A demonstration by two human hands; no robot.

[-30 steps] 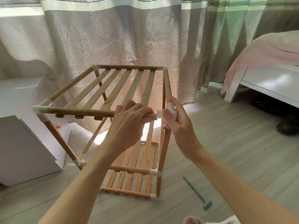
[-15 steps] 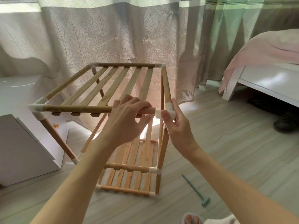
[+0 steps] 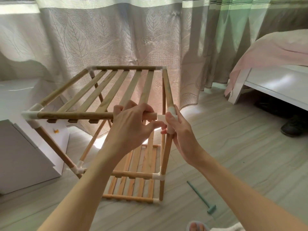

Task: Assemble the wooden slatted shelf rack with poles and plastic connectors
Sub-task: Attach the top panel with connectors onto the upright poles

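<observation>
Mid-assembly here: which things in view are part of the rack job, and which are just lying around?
Job: top slatted shelf, front pole in left hand, white corner connector in right hand, lower shelf.

Lying about: green mallet, dark shoe, bed.

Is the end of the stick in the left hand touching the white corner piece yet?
Cannot tell. In the head view, the front pole's end sits right at the white connector, but no clear gap or contact shows.

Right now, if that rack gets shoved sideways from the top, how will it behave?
Probably racks and wobbles: the rack stands on thin poles in push-fit plastic connectors, and the front rail looks unseated from the corner connector. Likely light, being open slats. May slide on the smooth floor.
</observation>
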